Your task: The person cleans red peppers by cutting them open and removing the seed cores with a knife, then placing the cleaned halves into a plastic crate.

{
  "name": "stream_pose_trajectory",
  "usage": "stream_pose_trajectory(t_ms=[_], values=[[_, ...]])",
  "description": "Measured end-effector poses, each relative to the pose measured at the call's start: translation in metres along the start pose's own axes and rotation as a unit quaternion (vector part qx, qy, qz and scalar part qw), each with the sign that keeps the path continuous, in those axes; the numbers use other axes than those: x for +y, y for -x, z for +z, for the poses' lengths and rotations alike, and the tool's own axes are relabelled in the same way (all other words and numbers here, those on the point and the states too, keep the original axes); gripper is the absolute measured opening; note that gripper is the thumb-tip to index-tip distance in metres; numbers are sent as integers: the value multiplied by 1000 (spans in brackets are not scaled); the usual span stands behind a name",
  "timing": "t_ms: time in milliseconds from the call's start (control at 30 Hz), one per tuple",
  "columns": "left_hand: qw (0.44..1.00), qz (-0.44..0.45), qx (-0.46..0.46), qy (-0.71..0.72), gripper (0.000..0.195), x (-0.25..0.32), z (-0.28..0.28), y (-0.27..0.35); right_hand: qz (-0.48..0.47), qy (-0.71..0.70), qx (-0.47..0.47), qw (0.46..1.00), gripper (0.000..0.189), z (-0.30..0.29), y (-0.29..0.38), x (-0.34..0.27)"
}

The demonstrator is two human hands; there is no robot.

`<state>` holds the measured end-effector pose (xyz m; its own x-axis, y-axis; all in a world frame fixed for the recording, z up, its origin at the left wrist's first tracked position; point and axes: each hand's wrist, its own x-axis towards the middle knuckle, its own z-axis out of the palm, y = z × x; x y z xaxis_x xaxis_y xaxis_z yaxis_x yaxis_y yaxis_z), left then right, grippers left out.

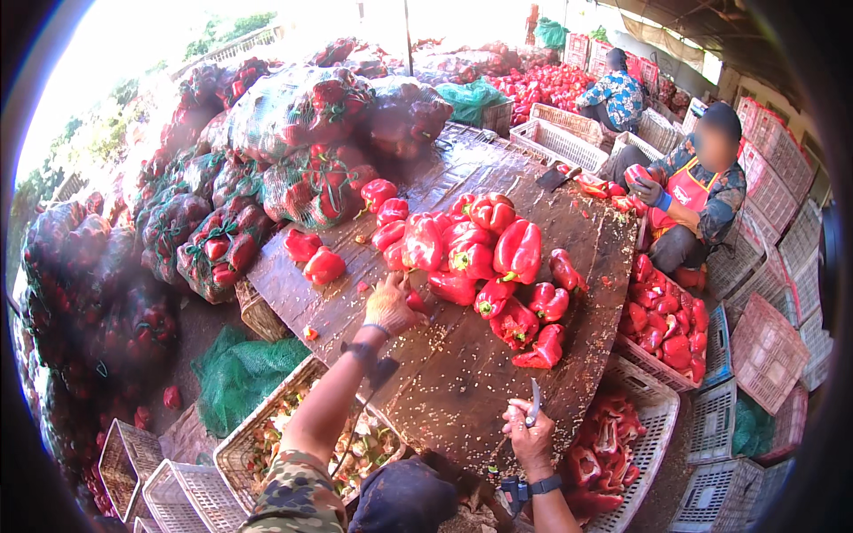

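Note:
My left hand (390, 306), in a light glove, reaches over the wooden table (426, 373) at the near left edge of a heap of red bell peppers (466, 246). A red pepper (416, 302) shows beside its fingers; whether the hand grips it, I cannot tell. My right hand (530, 430) is closed round a small curved knife (534, 403), blade pointing up, above the table's near right part. Two red peppers (324, 265) lie apart on the left. Pale seeds and red scraps are scattered over the wood.
A crate of cores and trimmings (266, 413) stands below left, a crate of cut peppers (650, 460) below right. Net sacks of peppers (300, 113) are piled left. A cleaver (554, 178) lies on the far edge. Two people sit at the right; the nearer holds a pepper (640, 174).

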<state>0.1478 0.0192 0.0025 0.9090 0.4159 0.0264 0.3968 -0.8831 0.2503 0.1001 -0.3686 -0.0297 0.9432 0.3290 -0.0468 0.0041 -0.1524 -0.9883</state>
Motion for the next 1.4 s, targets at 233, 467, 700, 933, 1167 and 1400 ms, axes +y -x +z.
stream_pose_trajectory(t_ms=[233, 467, 700, 933, 1167, 1400], values=[[983, -92, -128, 90, 84, 48, 10, 50, -111, 104, -95, 984, 76, 59, -38, 8], [944, 301, -136, 16, 18, 63, 35, 81, -98, -21, -129, 987, 73, 69, -36, -37], [940, 150, -215, 219, 37, 120, -13, 103, -125, 102, -122, 979, 56, 32, -11, -70], [915, 254, -91, 302, 21, 142, -54, 144, -130, -4, -73, 989, 46, 5, 16, -120], [889, 318, -3, 329, 33, 158, -61, 223, -152, 35, -96, 983, 31, -24, 69, -158], [816, 145, -171, 533, 40, 182, -101, 300, -122, 63, -92, 986, 35, -42, 135, -190]])
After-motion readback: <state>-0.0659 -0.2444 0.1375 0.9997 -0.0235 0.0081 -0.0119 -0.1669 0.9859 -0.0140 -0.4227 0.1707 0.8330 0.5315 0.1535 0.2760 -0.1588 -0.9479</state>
